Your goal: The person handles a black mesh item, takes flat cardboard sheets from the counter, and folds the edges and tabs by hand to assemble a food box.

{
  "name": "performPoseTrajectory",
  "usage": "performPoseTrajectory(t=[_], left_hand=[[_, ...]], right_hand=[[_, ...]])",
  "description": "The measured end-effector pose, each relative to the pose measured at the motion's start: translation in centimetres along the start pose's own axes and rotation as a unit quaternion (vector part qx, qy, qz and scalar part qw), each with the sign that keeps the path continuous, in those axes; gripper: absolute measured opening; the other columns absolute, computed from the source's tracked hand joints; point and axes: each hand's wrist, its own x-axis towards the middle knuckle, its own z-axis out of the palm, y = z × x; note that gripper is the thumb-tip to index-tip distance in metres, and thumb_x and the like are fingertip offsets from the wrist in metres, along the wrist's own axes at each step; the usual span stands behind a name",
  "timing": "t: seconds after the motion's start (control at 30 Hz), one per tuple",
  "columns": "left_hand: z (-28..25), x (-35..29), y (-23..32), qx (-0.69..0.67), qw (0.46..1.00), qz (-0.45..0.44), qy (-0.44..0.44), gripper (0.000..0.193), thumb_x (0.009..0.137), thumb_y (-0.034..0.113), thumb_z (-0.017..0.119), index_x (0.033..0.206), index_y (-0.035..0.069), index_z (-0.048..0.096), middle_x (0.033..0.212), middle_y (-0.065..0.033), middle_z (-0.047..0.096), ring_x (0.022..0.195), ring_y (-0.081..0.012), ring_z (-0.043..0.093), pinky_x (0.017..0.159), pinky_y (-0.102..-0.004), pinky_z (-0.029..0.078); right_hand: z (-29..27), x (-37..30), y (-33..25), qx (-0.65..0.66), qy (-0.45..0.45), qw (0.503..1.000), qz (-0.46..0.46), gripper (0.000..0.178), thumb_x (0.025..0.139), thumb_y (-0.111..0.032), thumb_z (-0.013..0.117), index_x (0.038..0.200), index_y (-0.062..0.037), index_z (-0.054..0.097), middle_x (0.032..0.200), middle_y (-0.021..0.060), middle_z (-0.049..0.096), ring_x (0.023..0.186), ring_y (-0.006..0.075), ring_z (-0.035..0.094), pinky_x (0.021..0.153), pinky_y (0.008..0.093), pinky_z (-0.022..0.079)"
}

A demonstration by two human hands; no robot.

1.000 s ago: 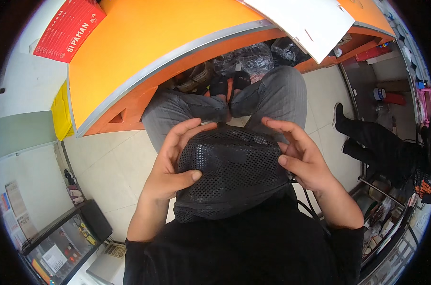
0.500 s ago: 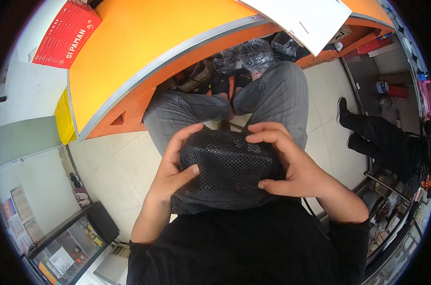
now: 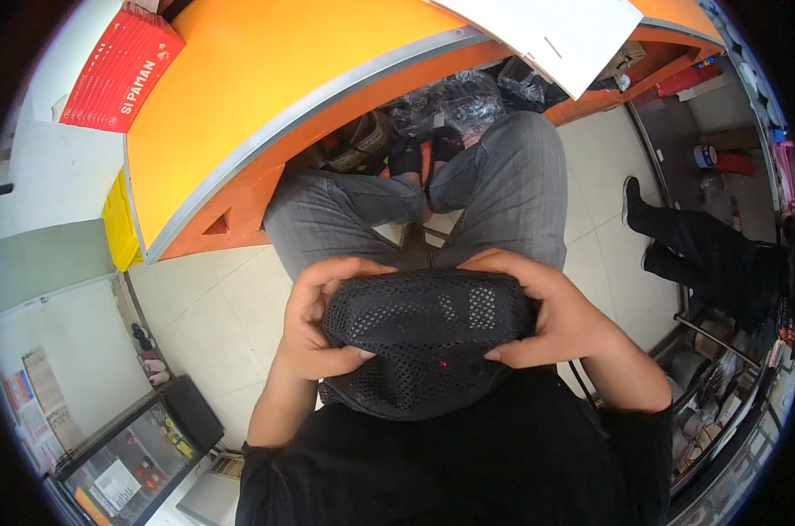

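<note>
A bulky black mesh bag (image 3: 424,337) is held over my lap, close to my black shirt. My left hand (image 3: 310,324) grips its left side, with the thumb on the near face and the fingers over the far edge. On the opposite side my right hand (image 3: 551,307) holds it the same way. Pale patches show through the mesh along the upper part, and a small red spot glows lower down. What is inside cannot be made out. A thin black cord (image 3: 581,379) hangs beside my right forearm.
Ahead stands a yellow counter (image 3: 266,70) with an orange underside, bearing a stack of red boxes (image 3: 121,74) and a white board (image 3: 546,35). Clear plastic wrapping (image 3: 454,101) lies beneath. Another person's black-clothed legs (image 3: 695,241) are at right; a glass display case (image 3: 134,456) stands lower left.
The mesh bag has tilted and come slightly nearer my body, showing pale patches at its top. Both hands have shifted with it and keep their hold.
</note>
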Motion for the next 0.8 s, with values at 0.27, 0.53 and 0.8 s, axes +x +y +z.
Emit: performPoseTrajectory(t=[0.27, 0.53, 0.8], left_hand=[[0.9, -0.3, 0.6, 0.03, 0.988, -0.119, 0.093, 0.092, 0.077, 0.013, 0.085, 0.154, -0.005, 0.038, 0.143, -0.0149, 0.054, 0.134, -0.0236, 0.053, 0.115, -0.0355, 0.037], [1.2, -0.3, 0.4, 0.035, 0.975, -0.174, 0.133, 0.081, 0.085, 0.012, 0.078, 0.153, -0.004, 0.039, 0.15, -0.0154, 0.05, 0.141, -0.0243, 0.047, 0.119, -0.0361, 0.032], [1.0, -0.2, 0.2, 0.049, 0.97, -0.198, 0.132, 0.065, 0.094, 0.013, 0.068, 0.152, -0.003, 0.043, 0.154, -0.0158, 0.047, 0.145, -0.0261, 0.042, 0.121, -0.0369, 0.027]], right_hand=[[0.9, 0.5, 1.0, 0.204, 0.024, 0.971, 0.12, 0.068, 0.079, -0.007, 0.08, 0.14, 0.0048, 0.053, 0.123, 0.0095, 0.068, 0.113, 0.0183, 0.064, 0.101, 0.0346, 0.05], [1.5, 0.0, 2.0, 0.218, 0.086, 0.96, 0.151, 0.055, 0.084, -0.004, 0.077, 0.135, 0.0052, 0.056, 0.119, 0.0087, 0.069, 0.107, 0.0156, 0.066, 0.095, 0.0312, 0.052], [1.1, 0.3, 1.5, 0.266, 0.042, 0.938, 0.218, 0.067, 0.082, -0.004, 0.077, 0.141, 0.0048, 0.049, 0.125, 0.0115, 0.065, 0.114, 0.0193, 0.064, 0.102, 0.0349, 0.05]])
